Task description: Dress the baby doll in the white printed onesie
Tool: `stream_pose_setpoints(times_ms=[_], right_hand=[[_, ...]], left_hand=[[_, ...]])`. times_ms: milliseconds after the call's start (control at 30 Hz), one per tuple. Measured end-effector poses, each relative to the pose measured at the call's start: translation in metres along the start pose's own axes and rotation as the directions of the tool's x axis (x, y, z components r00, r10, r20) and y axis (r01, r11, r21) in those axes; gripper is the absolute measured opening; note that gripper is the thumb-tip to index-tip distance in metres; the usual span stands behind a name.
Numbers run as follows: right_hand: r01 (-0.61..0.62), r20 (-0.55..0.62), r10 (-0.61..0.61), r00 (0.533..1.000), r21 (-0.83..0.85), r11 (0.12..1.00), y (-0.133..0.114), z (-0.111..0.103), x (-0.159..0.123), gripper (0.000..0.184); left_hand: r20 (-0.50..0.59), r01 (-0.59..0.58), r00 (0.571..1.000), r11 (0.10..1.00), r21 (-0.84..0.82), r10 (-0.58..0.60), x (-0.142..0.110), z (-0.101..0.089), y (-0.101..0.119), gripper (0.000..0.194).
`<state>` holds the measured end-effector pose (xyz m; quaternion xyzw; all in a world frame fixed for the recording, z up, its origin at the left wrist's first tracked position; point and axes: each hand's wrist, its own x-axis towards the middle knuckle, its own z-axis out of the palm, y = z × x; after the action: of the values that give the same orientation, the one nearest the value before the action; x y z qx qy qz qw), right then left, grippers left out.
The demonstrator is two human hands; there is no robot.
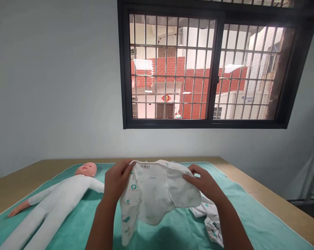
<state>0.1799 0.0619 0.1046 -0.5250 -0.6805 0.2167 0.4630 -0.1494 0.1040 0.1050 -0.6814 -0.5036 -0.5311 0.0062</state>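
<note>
Both hands, left hand (117,180) and right hand (204,183), pinch a white printed cotton baby garment (153,194) spread open above the teal towel (172,231), right of the white-suited baby doll (60,199).

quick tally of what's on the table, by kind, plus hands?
Doll: 1
Printed white baby garments: 2, one held up, one lying on the mat
Green mat: 1
Hands: 2, left hand and right hand, both gripping the held garment
Total: 6
</note>
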Motion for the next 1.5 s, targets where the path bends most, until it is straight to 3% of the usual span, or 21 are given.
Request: stream_pose_setpoints(times_ms=[133,200,300,400,467,567,667,733,833,933,1033,1133,1200,1367,1500], right_hand=[[-0.012,-0.184,0.011,0.983,-0.004,1.0,-0.037,-0.01,-0.015,0.03],[-0.049,-0.206,0.054,0.977,0.028,0.998,-0.045,-0.014,-0.021,0.033],[-0.06,-0.067,0.06,0.996,0.012,0.998,-0.05,-0.02,-0.028,0.031],[-0.078,0.086,0.084,0.993,-0.077,0.994,-0.042,-0.02,-0.024,0.037],[-0.103,0.144,0.122,0.982,-0.129,0.986,-0.025,-0.01,-0.013,0.039],[-0.091,0.145,0.135,0.98,-0.272,0.958,0.016,0.024,0.012,0.036],[-0.19,-0.048,0.195,0.98,-0.538,0.821,0.066,0.065,0.03,0.025],[-0.199,-0.046,0.22,0.974,-0.633,0.748,0.095,0.087,0.034,0.032],[-0.148,0.071,0.25,0.966,-0.64,0.754,0.12,0.103,0.028,0.035],[-0.1,0.151,0.242,0.959,-0.614,0.783,0.123,0.111,0.021,0.033],[-0.042,0.193,0.19,0.963,-0.586,0.809,0.117,0.124,0.01,0.034],[0.035,0.229,0.118,0.966,-0.57,0.821,0.115,0.143,-0.007,0.04],[0.075,0.252,0.086,0.964,-0.566,0.821,0.119,0.153,-0.019,0.041],[0.097,0.243,0.054,0.969,-0.57,0.816,0.131,0.161,-0.028,0.042],[0.084,0.253,0.078,0.964,-0.572,0.816,0.135,0.16,-0.023,0.043]], left_hand=[[0.01,0.003,1.0,0.996,0.093,-0.004,-0.004,-0.036,0.036,0.033],[0.053,0.019,0.998,0.984,0.175,-0.029,-0.007,-0.05,0.05,0.032],[0.169,0.041,0.981,0.962,0.27,-0.089,-0.008,-0.063,0.062,0.033],[0.319,0.039,0.936,0.946,0.321,-0.147,-0.003,-0.061,0.057,0.034],[0.409,0.033,0.894,0.937,0.348,-0.184,0.003,-0.045,0.04,0.034],[0.463,0.03,0.856,0.914,0.404,-0.232,0.006,0.005,0.001,0.031],[0.441,0.043,0.842,0.854,0.518,-0.31,-0.002,0.067,-0.034,0.031],[0.469,0.041,0.82,0.851,0.524,-0.328,-0.01,0.098,-0.05,0.036],[0.539,0.015,0.779,0.869,0.494,-0.32,-0.019,0.12,-0.062,0.032],[0.62,-0.027,0.725,0.886,0.463,-0.302,-0.026,0.123,-0.062,0.028],[0.648,-0.068,0.709,0.887,0.457,-0.279,-0.043,0.121,-0.058,0.028],[0.638,-0.127,0.743,0.894,0.43,-0.201,-0.069,0.111,-0.066,0.034],[0.624,-0.147,0.768,0.908,0.393,-0.146,-0.087,0.092,-0.086,0.04],[0.524,0.045,0.812,0.921,0.386,-0.259,-0.114,0.026,-0.152,0.045],[0.446,0.113,0.834,0.892,0.437,-0.324,-0.12,0.001,-0.174,0.043]])
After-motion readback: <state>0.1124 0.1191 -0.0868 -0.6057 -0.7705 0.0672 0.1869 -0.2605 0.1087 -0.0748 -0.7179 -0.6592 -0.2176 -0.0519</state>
